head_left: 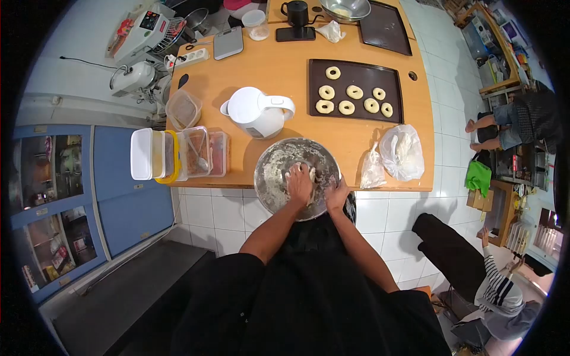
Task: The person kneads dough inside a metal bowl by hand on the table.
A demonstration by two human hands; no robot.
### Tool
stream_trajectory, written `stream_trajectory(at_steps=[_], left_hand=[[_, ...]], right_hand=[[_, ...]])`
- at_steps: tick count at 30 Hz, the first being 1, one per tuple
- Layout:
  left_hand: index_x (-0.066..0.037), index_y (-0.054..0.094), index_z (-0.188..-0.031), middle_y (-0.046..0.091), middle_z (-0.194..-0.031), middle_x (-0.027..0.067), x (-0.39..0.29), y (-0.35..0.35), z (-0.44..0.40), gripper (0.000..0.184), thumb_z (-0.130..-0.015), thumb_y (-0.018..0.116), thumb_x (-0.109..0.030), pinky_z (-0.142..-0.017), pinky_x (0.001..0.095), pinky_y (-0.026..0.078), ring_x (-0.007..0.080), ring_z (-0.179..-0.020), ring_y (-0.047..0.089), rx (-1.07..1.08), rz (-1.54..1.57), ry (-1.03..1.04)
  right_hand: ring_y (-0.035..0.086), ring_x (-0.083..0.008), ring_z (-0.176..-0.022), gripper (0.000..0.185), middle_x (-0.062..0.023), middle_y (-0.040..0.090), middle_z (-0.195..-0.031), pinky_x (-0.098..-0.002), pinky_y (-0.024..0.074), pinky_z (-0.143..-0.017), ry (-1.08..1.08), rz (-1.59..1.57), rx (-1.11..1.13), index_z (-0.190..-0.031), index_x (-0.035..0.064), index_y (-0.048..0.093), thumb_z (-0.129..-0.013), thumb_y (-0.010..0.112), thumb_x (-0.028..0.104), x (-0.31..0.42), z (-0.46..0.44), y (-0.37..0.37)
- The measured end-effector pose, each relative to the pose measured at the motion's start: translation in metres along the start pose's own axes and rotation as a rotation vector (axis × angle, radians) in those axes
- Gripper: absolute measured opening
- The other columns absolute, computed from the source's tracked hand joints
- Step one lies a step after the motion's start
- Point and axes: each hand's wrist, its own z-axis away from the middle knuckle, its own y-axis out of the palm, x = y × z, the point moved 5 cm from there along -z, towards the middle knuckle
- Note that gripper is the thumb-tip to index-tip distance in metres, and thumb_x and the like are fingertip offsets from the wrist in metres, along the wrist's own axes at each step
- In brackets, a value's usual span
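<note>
A metal mixing bowl (271, 196), its inside smeared with flour and sticky bits, sits at the table's front edge. My left hand (300, 183) is down inside it, with fingers curled into pale dough (312, 173) that the hand mostly covers. On the bowl's right side, my right hand (336, 194) grips the rim, and its fingers are dusted with flour. Just behind the bowl stands a white electric kettle (249, 110). Farther right, a dark baking tray (356, 70) bears several ring-shaped dough pieces (354, 92).
Plastic containers (185, 110) stand at the left on the wooden table (237, 71). Plastic bags (402, 151) lie at the front right. At the back are a scale (228, 43), a black pouring kettle (295, 13) and another tray (386, 29). Other people are at the right.
</note>
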Motion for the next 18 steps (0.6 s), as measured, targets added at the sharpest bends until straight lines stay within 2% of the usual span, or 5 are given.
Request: stream_trajectory(at_steps=[3,8,11,17,18], left_hand=[[-0.005,0.051,-0.116,0.051,-0.125,0.0202,0.004,0.005,-0.017,0.042,-0.079,0.064,-0.019,-0.094,0.0525,0.041,0.0367,-0.12,0.048,-0.064,-0.019,0.065],[-0.005,0.054,-0.117,0.053,-0.126,0.0216,0.012,0.008,-0.036,0.048,-0.073,0.07,-0.019,-0.092,0.0511,0.042,0.0371,-0.118,0.05,-0.332,0.141,0.075],[-0.004,0.055,-0.118,0.051,-0.13,0.0228,0.02,0.027,-0.054,0.051,-0.073,0.071,-0.021,-0.096,0.0516,0.04,0.0379,-0.122,0.047,-0.238,0.344,-0.116],[-0.009,0.043,-0.133,0.047,-0.133,0.0243,-0.032,-0.003,-0.024,0.061,-0.082,0.068,-0.031,-0.1,0.0572,0.037,0.043,-0.127,0.042,0.032,0.149,0.082],[-0.008,0.03,-0.146,0.034,-0.144,0.0303,-0.031,0.005,-0.021,0.074,-0.087,0.062,-0.04,-0.107,0.0602,0.03,0.0486,-0.135,0.03,0.145,0.187,0.142]], right_hand=[[0.062,-0.0479,-0.094,0.039,-0.0311,0.064,-0.094,-0.0452,0.0488,-0.082,0.211,0.047,0.085,-0.116,-0.0071,0.057,-0.078,0.053,-0.001,0.0,0.003,-0.006],[0.062,-0.0479,-0.094,0.035,-0.0318,0.064,-0.09,-0.0458,0.0494,-0.079,0.182,0.041,0.017,-0.114,-0.0071,0.057,-0.079,0.054,-0.001,0.006,0.006,-0.013],[0.062,-0.0481,-0.093,0.034,-0.0311,0.065,-0.089,-0.0461,0.0494,-0.078,0.181,0.037,-0.06,-0.112,-0.0069,0.058,-0.079,0.053,-0.002,0.004,0.001,-0.014],[0.063,-0.0484,-0.09,0.033,-0.0304,0.065,-0.09,-0.0464,0.049,-0.078,0.253,0.049,-0.176,-0.11,-0.0063,0.06,-0.077,0.055,-0.003,-0.012,0.001,-0.023],[0.063,-0.0482,-0.09,0.034,-0.0303,0.065,-0.09,-0.0465,0.049,-0.078,0.239,0.069,-0.184,-0.11,-0.0063,0.061,-0.077,0.055,-0.003,-0.009,0.0,-0.022]])
